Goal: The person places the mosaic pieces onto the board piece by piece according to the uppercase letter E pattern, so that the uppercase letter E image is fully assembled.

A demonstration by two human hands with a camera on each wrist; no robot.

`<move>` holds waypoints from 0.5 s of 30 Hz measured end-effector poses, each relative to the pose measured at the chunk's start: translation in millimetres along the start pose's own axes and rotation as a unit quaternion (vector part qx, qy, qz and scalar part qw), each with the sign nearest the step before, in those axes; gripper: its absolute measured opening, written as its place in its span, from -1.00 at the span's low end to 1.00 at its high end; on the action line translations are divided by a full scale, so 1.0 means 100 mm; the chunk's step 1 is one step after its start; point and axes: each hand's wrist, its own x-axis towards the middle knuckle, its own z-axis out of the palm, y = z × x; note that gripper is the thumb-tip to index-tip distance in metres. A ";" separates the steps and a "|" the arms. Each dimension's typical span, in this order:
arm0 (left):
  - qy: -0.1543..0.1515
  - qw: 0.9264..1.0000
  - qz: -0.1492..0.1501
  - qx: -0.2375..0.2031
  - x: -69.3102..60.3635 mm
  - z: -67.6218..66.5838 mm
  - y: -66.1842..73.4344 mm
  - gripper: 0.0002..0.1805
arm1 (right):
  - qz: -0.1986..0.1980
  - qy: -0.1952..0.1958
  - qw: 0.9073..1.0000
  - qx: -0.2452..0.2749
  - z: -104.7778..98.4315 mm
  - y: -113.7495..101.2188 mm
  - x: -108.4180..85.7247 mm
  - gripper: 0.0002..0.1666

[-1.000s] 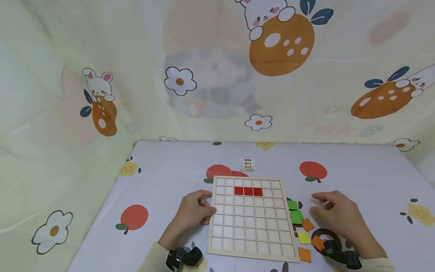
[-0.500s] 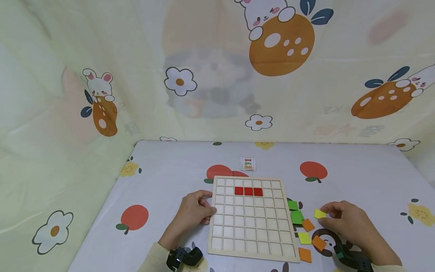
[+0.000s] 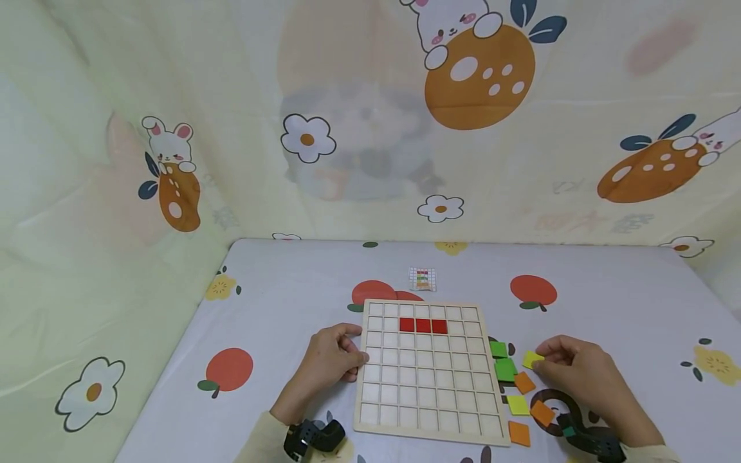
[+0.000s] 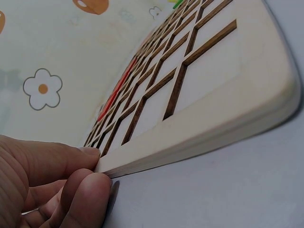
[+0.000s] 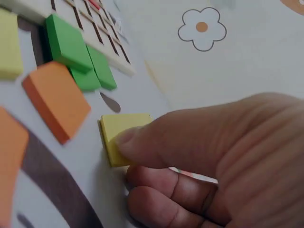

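Note:
A wooden grid board [image 3: 428,373] lies on the table, with three red square tiles [image 3: 423,325] side by side in its second row from the far end. My left hand [image 3: 330,354] pinches the board's left edge; the left wrist view shows its fingertips [image 4: 90,152] at the frame. A yellow square tile [image 3: 533,359] is pinched by the thumb and fingers of my right hand [image 3: 585,373], right of the board. The right wrist view has the thumb [image 5: 137,142] across that tile, whose underside is hidden.
Green tiles [image 3: 505,370], orange tiles [image 3: 524,382] and another yellow tile [image 3: 518,405] lie along the board's right side. Behind the board is a small pattern card [image 3: 422,279]. A printed cloth covers the table [image 3: 289,283], and a curtain [image 3: 359,128] hangs behind.
My right hand first hovered over the yellow tile, drew back to the right with the tile showing at its fingertips, and now has moved left with it. The left hand has stayed put.

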 end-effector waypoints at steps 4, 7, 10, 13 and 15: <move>-0.001 1.000 0.000 0.001 0.00 -0.01 0.00 -0.44 | -0.008 0.007 1.000 0.017 0.05 -0.03 0.02 -0.69; -0.001 1.000 0.001 0.001 0.00 -0.01 0.00 -0.44 | -0.007 0.012 0.999 0.039 0.08 -0.07 0.03 -0.71; -0.001 1.000 0.001 0.002 0.00 -0.01 0.01 -0.44 | 0.006 0.012 0.997 0.071 0.10 -0.11 0.03 -0.70; 0.000 1.000 0.002 0.005 0.00 -0.01 0.01 -0.44 | 0.023 0.009 0.995 0.102 0.12 -0.14 0.04 -0.66; 0.000 1.000 0.004 0.006 0.00 -0.01 0.01 -0.44 | 0.028 0.004 0.993 0.115 0.13 -0.15 0.05 -0.63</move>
